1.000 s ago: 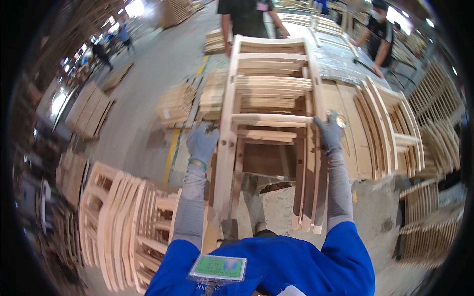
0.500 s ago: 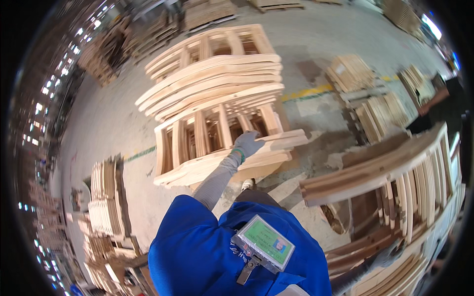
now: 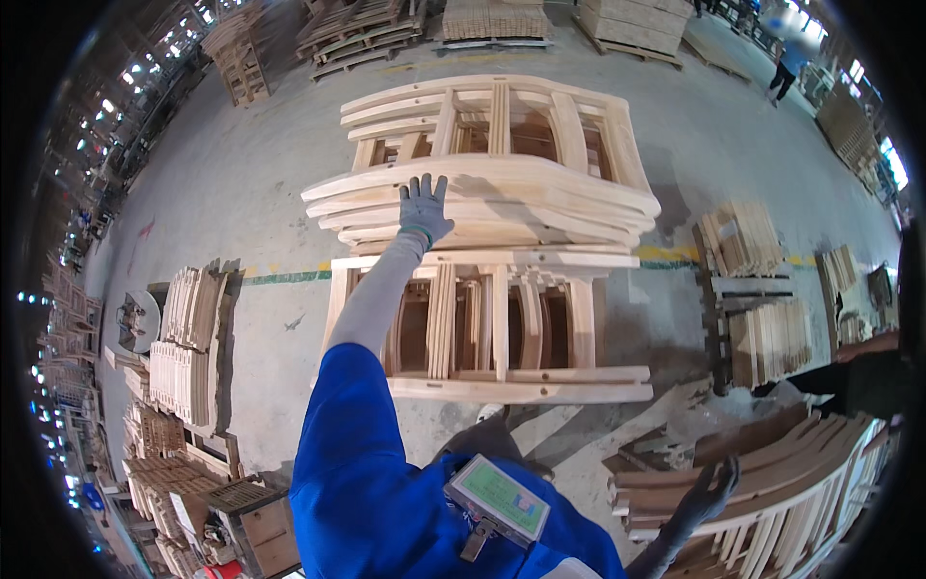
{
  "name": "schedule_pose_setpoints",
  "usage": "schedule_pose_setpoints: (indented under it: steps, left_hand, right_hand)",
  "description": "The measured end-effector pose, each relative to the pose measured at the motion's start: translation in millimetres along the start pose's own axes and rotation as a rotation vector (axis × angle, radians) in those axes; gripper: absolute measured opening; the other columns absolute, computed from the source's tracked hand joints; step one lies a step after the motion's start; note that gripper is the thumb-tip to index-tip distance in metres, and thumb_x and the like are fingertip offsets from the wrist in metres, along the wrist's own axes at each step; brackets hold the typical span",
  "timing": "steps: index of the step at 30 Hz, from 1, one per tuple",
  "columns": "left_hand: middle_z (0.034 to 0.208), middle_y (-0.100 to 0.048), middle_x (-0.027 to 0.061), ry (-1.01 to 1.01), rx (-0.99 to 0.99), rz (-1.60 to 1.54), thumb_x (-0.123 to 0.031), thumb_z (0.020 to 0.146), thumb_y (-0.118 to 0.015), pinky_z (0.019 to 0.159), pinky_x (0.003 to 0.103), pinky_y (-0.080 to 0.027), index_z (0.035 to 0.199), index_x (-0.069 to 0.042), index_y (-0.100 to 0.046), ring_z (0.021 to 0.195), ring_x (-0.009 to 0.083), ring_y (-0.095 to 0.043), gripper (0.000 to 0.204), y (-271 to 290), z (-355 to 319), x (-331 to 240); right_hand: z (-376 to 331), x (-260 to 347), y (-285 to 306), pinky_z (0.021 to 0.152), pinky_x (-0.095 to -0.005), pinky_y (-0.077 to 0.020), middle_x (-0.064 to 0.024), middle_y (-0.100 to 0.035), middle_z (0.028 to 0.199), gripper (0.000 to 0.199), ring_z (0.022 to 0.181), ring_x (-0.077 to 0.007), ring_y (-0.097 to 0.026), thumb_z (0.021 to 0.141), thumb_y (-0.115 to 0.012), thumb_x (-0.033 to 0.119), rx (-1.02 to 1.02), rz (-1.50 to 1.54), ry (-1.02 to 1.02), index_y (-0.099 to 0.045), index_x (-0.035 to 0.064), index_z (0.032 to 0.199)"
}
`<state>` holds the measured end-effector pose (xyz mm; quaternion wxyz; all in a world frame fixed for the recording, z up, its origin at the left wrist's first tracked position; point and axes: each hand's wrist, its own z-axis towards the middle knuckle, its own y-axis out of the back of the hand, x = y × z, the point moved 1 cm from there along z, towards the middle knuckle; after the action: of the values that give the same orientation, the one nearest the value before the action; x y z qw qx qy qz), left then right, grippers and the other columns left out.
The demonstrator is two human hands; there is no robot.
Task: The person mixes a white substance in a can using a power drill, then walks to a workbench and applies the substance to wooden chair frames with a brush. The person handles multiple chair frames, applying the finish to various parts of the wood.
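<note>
My left hand [image 3: 425, 209], in a grey glove with a green cuff, lies with fingers spread on the top rail of a pale wooden slatted frame [image 3: 502, 179]. That frame is in a tall stack of similar frames in front of me. Nearer to me, another slatted frame stack [image 3: 521, 389] shows upright slats between its rails. My right hand [image 3: 711, 490], in a dark grey glove, is at the lower right with fingers apart and bent. It is over the curved rails of another stack of slatted wooden frames [image 3: 781, 468]; whether it touches them I cannot tell.
Piles of wooden parts [image 3: 738, 241] sit on pallets at the right, with more wood stacks [image 3: 183, 357] at the left. Loaded pallets [image 3: 494, 21] stand at the far side. A person [image 3: 789, 63] is far off; another person's arm [image 3: 863, 347] shows at the right edge.
My left hand has moved from the near frame's rail to the farther stack, its fingers spreading. My right hand has risen away from the frame rail at lower right. The view has turned.
</note>
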<state>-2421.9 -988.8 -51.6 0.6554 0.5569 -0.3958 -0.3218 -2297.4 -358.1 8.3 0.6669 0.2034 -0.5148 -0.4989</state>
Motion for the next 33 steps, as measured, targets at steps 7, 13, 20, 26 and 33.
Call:
schedule_pose_setpoints:
  steps: [7, 13, 20, 26, 33]
  left_hand:
    - [0.132, -0.044, 0.0159, 0.051, 0.179, 0.020, -0.046, 0.056, -0.077, 0.105, 0.050, -0.026, 0.131, -0.008, -0.037, 0.126, 0.0341, -0.037, 0.094, -21.1, 105.9, 57.9]
    - [0.109, -0.058, 0.0150, -0.082, 0.190, -0.025, -0.046, 0.053, -0.079, 0.086, 0.037, -0.047, 0.112, -0.004, -0.053, 0.103, 0.0294, -0.057, 0.077, -21.7, 116.3, 72.0]
    - [0.106, -0.058, 0.0147, -0.422, 0.311, -0.105, -0.056, 0.073, -0.059, 0.084, 0.038, -0.047, 0.125, -0.003, -0.043, 0.094, 0.0279, -0.058, 0.076, -21.6, 49.9, 6.9]
    - [0.101, -0.055, 0.0157, -0.415, 0.340, -0.365, -0.053, 0.075, -0.060, 0.077, 0.041, -0.047, 0.112, -0.001, -0.046, 0.087, 0.0297, -0.057, 0.065, -14.0, -33.0, -57.0]
    - [0.094, -0.057, 0.0185, -0.286, 0.328, -0.598, -0.044, 0.075, -0.067, 0.075, 0.044, -0.048, 0.106, 0.001, -0.050, 0.089, 0.0335, -0.058, 0.057, -28.4, -117.1, -99.0]
  right_hand:
    - [-18.7, 35.2, -41.2, 0.088, -0.0346, -0.0439, -0.0118, -0.057, 0.114, 0.029, 0.101, -0.0251, -0.056, 0.081, -0.063, 0.008, 0.157, -0.058, -0.014, -0.058, 0.0006, 0.109]
    - [-15.2, 63.5, -102.2, 0.085, -0.0347, -0.0454, -0.0128, -0.060, 0.105, 0.025, 0.098, -0.0266, -0.056, 0.077, -0.063, 0.002, 0.372, 0.197, 0.006, -0.061, 0.0024, 0.102]
    - [-33.8, 162.7, -217.6, 0.078, -0.0293, -0.0481, -0.0123, -0.062, 0.100, 0.028, 0.089, -0.0187, -0.060, 0.080, -0.069, 0.014, 0.832, 0.677, -0.160, -0.061, -0.0019, 0.102]
    - [-35.6, 197.5, -289.1, 0.082, -0.0280, -0.0469, -0.0081, -0.058, 0.107, 0.040, 0.093, -0.0168, -0.057, 0.087, -0.060, 0.018, 1.017, 1.009, -0.338, -0.050, 0.0003, 0.121]
    - [12.8, 194.9, -322.2, 0.080, -0.0380, -0.0485, -0.0092, -0.034, 0.130, 0.064, 0.117, -0.0293, -0.043, 0.085, -0.062, 0.036, 0.973, 1.290, -0.804, -0.030, 0.0134, 0.136]
